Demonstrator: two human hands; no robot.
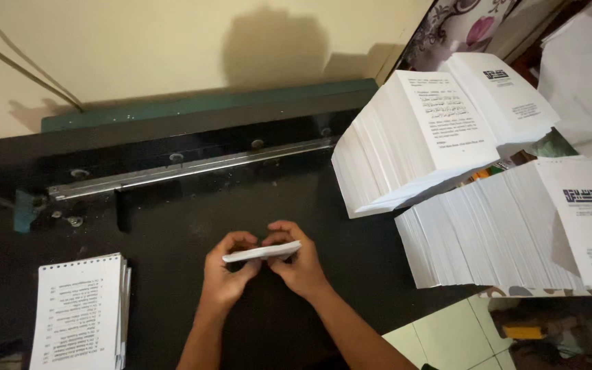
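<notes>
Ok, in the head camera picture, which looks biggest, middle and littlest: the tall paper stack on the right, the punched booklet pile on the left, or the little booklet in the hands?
1. Tall paper stack, biggest.
2. Punched booklet pile, middle.
3. Little booklet, held by the left hand and right hand, smallest.

Thin white matt paper bundle (262, 253), held edge-on. Black counter (173, 219), smooth, dull sheen. Long bare-metal strip (193, 166) at far side, brushed, lightly glossy. White printed paper stacks (508, 233), right, matt, edges finely ribbed. Perforated white paper pad (80, 312), near left, matt.
</notes>
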